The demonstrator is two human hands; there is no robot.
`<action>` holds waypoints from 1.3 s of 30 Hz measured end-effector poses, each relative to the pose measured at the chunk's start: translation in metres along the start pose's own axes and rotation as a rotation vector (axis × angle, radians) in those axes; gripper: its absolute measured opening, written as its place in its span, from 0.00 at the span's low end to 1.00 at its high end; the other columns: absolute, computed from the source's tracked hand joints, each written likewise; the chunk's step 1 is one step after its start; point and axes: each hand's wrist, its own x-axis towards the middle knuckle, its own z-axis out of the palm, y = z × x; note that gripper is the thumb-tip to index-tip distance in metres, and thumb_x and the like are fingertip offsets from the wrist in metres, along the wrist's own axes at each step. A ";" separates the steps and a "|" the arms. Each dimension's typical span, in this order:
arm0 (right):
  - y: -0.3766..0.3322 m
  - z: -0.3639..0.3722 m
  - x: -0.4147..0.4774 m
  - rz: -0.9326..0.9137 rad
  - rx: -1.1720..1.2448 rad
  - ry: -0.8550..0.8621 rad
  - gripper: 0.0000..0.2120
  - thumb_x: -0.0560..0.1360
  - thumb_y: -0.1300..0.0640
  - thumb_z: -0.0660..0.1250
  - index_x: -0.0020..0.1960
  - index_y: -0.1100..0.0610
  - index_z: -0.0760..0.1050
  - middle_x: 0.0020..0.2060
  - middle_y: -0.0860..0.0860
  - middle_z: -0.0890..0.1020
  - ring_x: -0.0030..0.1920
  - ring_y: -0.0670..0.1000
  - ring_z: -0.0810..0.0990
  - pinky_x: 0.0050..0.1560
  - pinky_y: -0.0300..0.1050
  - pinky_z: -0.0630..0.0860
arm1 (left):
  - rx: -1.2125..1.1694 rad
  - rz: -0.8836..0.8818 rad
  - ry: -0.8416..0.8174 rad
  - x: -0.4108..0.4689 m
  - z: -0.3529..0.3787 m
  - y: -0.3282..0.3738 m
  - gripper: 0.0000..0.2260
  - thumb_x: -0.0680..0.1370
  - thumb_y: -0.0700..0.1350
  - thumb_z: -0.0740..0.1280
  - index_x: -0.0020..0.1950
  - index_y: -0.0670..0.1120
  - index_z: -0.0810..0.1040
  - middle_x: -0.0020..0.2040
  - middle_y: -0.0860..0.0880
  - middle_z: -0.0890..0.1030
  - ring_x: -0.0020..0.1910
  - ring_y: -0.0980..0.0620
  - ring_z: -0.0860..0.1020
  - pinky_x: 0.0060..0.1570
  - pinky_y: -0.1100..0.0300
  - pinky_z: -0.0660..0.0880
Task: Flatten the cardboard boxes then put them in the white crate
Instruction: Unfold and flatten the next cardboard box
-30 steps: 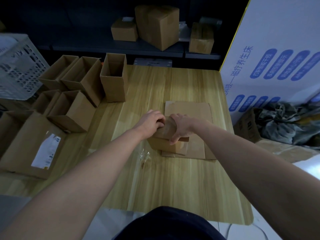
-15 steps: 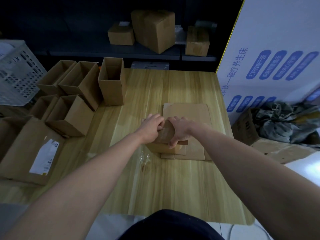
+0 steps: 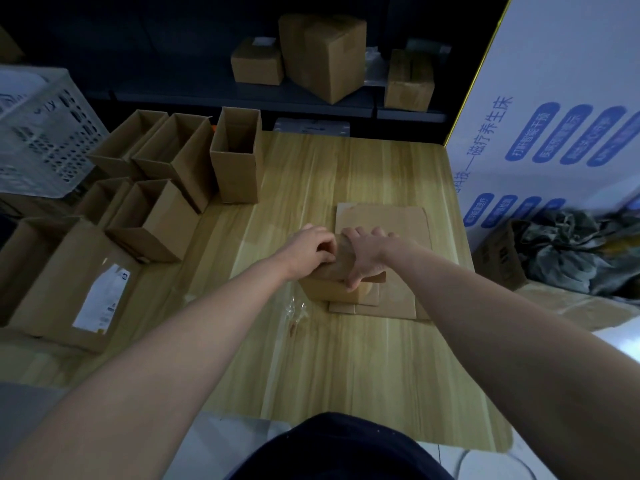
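Pressing down on a small cardboard box [image 3: 332, 289] with both hands, I have my left hand [image 3: 308, 252] curled over its top left edge, fingers bent and bunched, and my right hand [image 3: 367, 256] clamped over the top flap, thumb hooked down the near face. The box sits on a stack of flattened cardboard [image 3: 384, 223] on the wooden table [image 3: 346, 358]. Open boxes [image 3: 180, 188] stand to the left, the white crate [image 3: 38, 140] beyond them at the far left

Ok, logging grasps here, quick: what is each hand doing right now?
Left hand: closed on the small cardboard box, gripping its top.
Right hand: closed on the same box, fingers curled over its top flap.
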 end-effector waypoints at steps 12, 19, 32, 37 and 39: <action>0.021 -0.008 0.003 0.014 0.032 0.075 0.54 0.57 0.39 0.75 0.75 0.48 0.49 0.70 0.51 0.62 0.71 0.60 0.58 0.70 0.66 0.50 | -1.417 -0.447 0.369 -0.021 -0.041 -0.004 0.09 0.81 0.34 0.56 0.41 0.43 0.68 0.45 0.41 0.79 0.45 0.40 0.82 0.42 0.44 0.81; -0.011 -0.019 0.001 -0.172 0.036 0.317 0.64 0.58 0.39 0.77 0.76 0.48 0.34 0.76 0.53 0.52 0.76 0.59 0.49 0.74 0.63 0.43 | -1.604 -0.514 0.417 -0.007 -0.037 0.028 0.07 0.82 0.35 0.54 0.45 0.40 0.68 0.37 0.42 0.74 0.36 0.45 0.79 0.33 0.53 0.82; 0.026 -0.022 -0.023 -0.186 0.562 0.415 0.56 0.57 0.56 0.81 0.74 0.50 0.47 0.66 0.51 0.61 0.65 0.55 0.65 0.67 0.59 0.69 | -0.391 -0.514 0.184 -0.017 -0.041 -0.015 0.33 0.66 0.63 0.73 0.62 0.49 0.64 0.53 0.52 0.73 0.47 0.53 0.75 0.47 0.56 0.74; 0.028 -0.013 -0.024 -0.195 0.577 0.379 0.55 0.57 0.54 0.81 0.72 0.46 0.48 0.63 0.48 0.61 0.64 0.53 0.66 0.66 0.58 0.70 | -0.321 -0.414 0.322 -0.012 -0.028 -0.012 0.12 0.73 0.48 0.72 0.38 0.48 0.71 0.38 0.51 0.75 0.37 0.49 0.75 0.38 0.54 0.72; 0.029 -0.008 -0.025 -0.192 0.597 0.368 0.56 0.58 0.55 0.81 0.73 0.48 0.47 0.63 0.48 0.61 0.65 0.54 0.65 0.67 0.59 0.69 | -0.342 -0.395 0.334 -0.012 -0.027 -0.009 0.11 0.74 0.44 0.71 0.36 0.47 0.71 0.34 0.50 0.74 0.36 0.48 0.73 0.37 0.55 0.70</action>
